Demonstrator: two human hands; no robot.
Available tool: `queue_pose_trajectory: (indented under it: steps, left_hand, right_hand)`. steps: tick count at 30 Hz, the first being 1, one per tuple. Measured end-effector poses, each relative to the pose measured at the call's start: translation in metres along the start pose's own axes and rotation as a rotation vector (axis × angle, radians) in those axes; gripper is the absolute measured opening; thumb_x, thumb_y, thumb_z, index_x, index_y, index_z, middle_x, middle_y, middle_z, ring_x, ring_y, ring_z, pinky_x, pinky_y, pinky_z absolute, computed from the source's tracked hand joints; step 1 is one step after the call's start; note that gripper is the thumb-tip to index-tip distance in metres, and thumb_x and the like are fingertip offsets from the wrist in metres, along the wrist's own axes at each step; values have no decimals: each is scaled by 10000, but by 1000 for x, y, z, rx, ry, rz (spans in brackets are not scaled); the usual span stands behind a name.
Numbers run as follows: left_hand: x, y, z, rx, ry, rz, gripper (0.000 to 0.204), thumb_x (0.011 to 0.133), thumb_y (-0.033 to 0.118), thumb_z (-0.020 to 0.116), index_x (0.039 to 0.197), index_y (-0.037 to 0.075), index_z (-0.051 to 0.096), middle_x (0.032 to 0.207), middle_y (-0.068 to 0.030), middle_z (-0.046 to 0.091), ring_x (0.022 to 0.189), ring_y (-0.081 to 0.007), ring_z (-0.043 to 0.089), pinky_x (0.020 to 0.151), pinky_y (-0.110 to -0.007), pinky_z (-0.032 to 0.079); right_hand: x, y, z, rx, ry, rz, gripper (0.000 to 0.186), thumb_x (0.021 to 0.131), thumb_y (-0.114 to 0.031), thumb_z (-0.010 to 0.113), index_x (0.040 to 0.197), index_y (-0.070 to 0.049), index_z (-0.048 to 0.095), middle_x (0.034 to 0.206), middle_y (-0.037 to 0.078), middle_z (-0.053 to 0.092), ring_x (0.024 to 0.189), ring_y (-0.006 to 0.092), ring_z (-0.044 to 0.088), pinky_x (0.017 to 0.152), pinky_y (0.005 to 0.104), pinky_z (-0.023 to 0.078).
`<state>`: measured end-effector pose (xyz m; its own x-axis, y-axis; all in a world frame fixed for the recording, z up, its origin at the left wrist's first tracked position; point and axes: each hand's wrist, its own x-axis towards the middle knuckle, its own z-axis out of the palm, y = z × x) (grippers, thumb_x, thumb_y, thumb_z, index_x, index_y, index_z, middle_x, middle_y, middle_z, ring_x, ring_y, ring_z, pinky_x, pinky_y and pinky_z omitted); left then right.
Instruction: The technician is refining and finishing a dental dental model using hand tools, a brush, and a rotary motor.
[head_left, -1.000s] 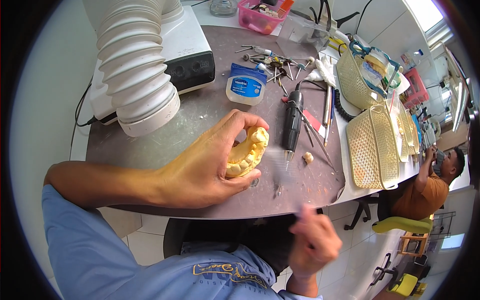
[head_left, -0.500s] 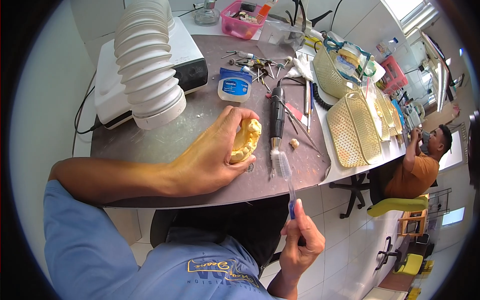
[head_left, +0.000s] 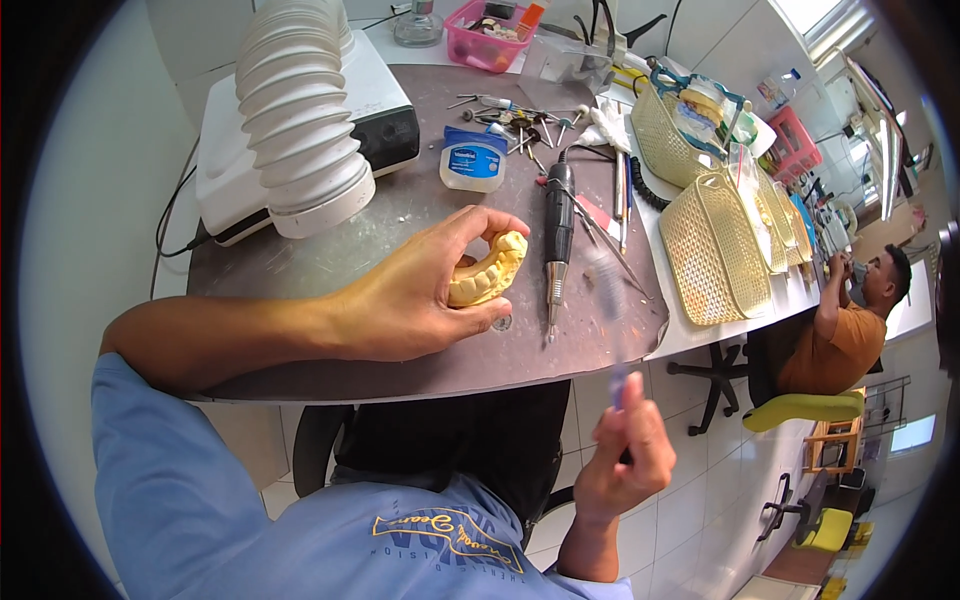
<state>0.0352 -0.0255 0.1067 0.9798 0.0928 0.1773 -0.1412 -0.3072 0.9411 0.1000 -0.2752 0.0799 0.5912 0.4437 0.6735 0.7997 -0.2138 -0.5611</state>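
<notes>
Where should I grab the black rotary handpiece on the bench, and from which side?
Probably take the rotary handpiece around its black barrel, from above and left: it lies flat, narrow metal tip pointing toward you, with slender metal tools close on its right.

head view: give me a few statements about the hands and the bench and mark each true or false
1. The left hand holds a yellow dental model. True: the left hand has its fingers around the dental model.
2. The right hand is empty. False: the right hand holds a brush, blurred in this picture.
3. A black handpiece lies on the bench. True: the handpiece rests on the bench, to the right of the dental model.
4. The blue-lidded jar is inside the pink basket. False: the jar is on the bench, apart from the pink basket.
5. A person in an orange top is at the right. True: the person is seated there.
</notes>
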Motion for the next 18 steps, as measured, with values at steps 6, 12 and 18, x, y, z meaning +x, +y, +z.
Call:
queue_pose_trajectory:
  steps: [6, 12, 18]
  left_hand:
    - [0, -1, -2, -29, -7, -37, 605, 898, -15, 690, 1429, 35, 406, 1046, -13, 486, 834, -42, 505, 720, -219, 448]
    - [-1, -7, 0, 41, 12, 58, 600, 878, -15, 718, 1409, 36, 443, 1056, -21, 509, 897, -63, 539, 795, -233, 474]
    - [2, -8, 2, 93, 40, 120, 594, 859, -19, 732, 1389, 33, 469, 1141, -36, 544, 982, -95, 575, 884, -262, 495]
  right_hand:
    - [-1, 5, -11, -50, 82, 28, 505, 790, 137, 686, 1249, -71, 722, 628, 40, 522, 507, 123, 413, 488, 272, 362]
    - [7, 12, -8, -31, -91, 53, 475, 818, 140, 639, 1264, -12, 698, 640, 47, 552, 559, 96, 512, 545, 236, 412]
    - [21, 13, -2, -86, -148, -51, 413, 891, 95, 627, 1279, -28, 696, 673, 27, 556, 584, 79, 508, 566, 224, 423]
